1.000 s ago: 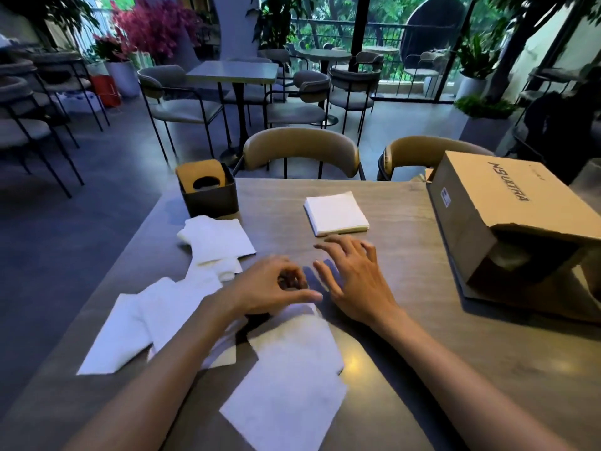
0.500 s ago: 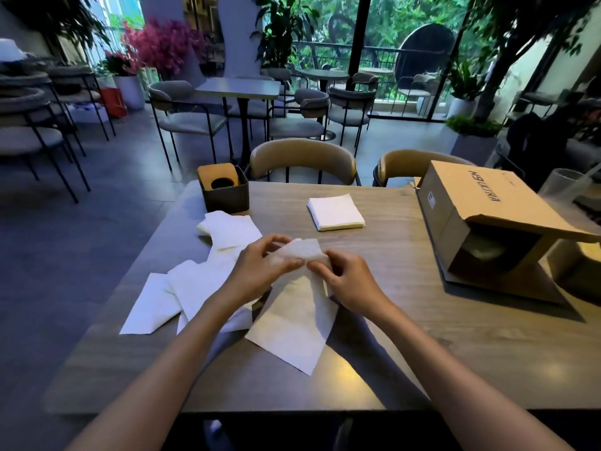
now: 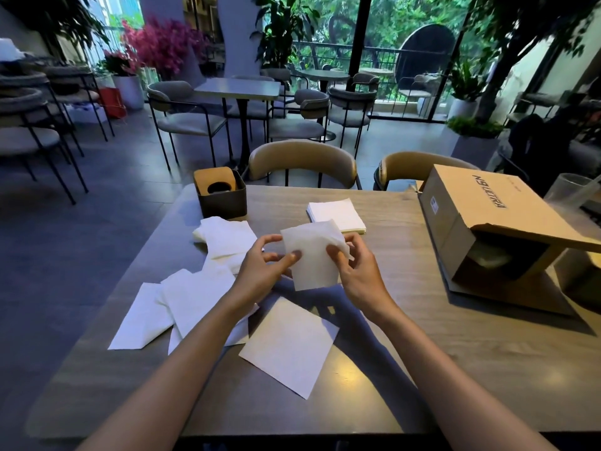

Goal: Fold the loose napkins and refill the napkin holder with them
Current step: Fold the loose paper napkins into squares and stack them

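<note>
Napkin (image 3: 310, 255) held up over the desk (image 3: 422, 353), pinched by my left hand (image 3: 260, 271) and right hand (image 3: 356, 271), grip on both side edges. Loose napkins (image 3: 195, 297) lie left, one sheet (image 3: 289, 346) below. Folded stack (image 3: 336, 214) behind, holder (image 3: 222, 198) far left.

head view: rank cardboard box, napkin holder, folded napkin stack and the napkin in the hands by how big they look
1. Cardboard box, clearly largest.
2. Napkin holder and the napkin in the hands look alike; the napkin is nearer, so unsure.
3. Folded napkin stack, smallest.
</note>
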### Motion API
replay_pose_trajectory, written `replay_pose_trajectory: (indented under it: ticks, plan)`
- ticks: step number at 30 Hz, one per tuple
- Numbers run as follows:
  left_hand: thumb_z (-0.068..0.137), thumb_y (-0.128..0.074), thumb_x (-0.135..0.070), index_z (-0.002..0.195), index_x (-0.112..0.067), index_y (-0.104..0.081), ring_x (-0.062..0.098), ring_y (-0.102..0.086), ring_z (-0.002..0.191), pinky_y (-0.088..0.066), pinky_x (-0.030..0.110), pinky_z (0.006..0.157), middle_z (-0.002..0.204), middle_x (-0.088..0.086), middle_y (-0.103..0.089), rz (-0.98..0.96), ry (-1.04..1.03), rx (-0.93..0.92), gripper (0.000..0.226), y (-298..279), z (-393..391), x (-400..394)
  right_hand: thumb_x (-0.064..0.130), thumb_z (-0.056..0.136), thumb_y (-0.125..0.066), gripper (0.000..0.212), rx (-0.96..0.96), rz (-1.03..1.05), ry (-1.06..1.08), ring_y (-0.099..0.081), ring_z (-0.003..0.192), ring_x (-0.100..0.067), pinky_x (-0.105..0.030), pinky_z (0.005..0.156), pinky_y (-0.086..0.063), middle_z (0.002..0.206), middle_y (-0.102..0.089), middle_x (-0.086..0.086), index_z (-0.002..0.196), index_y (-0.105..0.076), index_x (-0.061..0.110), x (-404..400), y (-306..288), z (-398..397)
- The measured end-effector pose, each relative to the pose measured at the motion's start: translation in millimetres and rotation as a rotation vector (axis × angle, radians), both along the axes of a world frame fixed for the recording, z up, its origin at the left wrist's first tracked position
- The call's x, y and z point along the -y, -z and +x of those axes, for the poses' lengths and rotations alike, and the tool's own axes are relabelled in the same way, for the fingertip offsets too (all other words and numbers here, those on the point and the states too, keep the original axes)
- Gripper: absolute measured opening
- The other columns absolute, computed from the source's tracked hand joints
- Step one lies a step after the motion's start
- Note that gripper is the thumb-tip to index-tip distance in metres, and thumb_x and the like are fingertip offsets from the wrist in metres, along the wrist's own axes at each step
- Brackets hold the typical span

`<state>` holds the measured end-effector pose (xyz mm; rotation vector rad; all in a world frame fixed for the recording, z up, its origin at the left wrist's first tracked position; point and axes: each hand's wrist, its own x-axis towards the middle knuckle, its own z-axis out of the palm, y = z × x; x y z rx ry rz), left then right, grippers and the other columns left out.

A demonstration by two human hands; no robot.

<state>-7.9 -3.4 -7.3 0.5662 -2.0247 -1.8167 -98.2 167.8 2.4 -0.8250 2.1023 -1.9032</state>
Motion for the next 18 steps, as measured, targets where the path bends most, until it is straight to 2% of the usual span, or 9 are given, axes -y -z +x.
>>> replay_pose_trajectory:
  ticks: [4,9,11,13,16,18]
  plan:
    - [0.083,-0.079,-0.022,0.133,-0.029,-0.048,0.015,-0.068,0.1,-0.058,0.031,0.083,0.112,-0.003,-0.068,-0.089,-0.118,-0.069,0.059,2.4,-10.3,-0.9,0.027,0.099,-0.059,0.027,0.024,0.019,0.002,-0.064,0.109,-0.02,-0.033,0.081,-0.062,0.118,-0.063,-0.003,0.121,-0.053,0.014,-1.5,5.0,-3.4]
    - [0.082,-0.08,-0.021,0.137,-0.025,-0.048,0.009,-0.067,0.097,-0.056,0.014,0.071,0.117,-0.006,-0.064,-0.175,-0.103,-0.159,0.064,0.0,-15.6,-1.0,0.013,0.094,-0.067,0.026,0.202,-0.084,0.016,-0.067,0.108,-0.022,-0.037,0.088,-0.06,0.119,-0.067,-0.004,0.118,-0.057,0.011,-6.7,1.7,-11.5]
    - [0.082,-0.079,-0.019,0.137,-0.022,-0.047,0.009,-0.066,0.1,-0.055,0.012,0.07,0.12,-0.005,-0.062,-0.16,-0.078,-0.162,0.063,1.0,-14.5,-2.1,0.007,0.091,-0.07,0.031,0.288,-0.15,0.017,-0.067,0.11,-0.026,-0.044,0.094,-0.058,0.118,-0.068,-0.01,0.119,-0.056,0.004,-8.5,-0.6,-18.1]
    - [0.082,-0.078,-0.022,0.136,-0.023,-0.046,0.014,-0.065,0.104,-0.059,0.021,0.077,0.121,-0.003,-0.061,-0.082,-0.057,-0.132,0.062,3.7,-15.2,-3.0,0.005,0.088,-0.072,0.032,0.334,-0.191,0.016,-0.066,0.112,-0.028,-0.051,0.097,-0.055,0.119,-0.067,-0.012,0.116,-0.055,0.002,-8.4,-2.2,-22.7]
    - [0.085,-0.074,-0.03,0.135,-0.022,-0.049,0.022,-0.063,0.113,-0.057,0.041,0.092,0.124,0.002,-0.063,0.067,-0.028,-0.002,0.057,5.5,-18.7,-3.6,0.005,0.087,-0.073,0.025,0.354,-0.221,0.012,-0.067,0.11,-0.027,-0.054,0.096,-0.055,0.117,-0.068,-0.01,0.106,-0.059,0.009,-4.0,-1.9,-25.3]
    - [0.086,-0.073,-0.031,0.128,-0.017,-0.057,0.027,-0.065,0.112,-0.058,0.039,0.091,0.12,0.006,-0.067,0.102,-0.018,0.03,0.047,6.0,-21.4,-4.7,0.006,0.087,-0.074,0.025,0.324,-0.207,0.015,-0.068,0.109,-0.024,-0.052,0.096,-0.055,0.114,-0.07,-0.007,0.106,-0.061,0.012,-1.3,-1.9,-24.6]
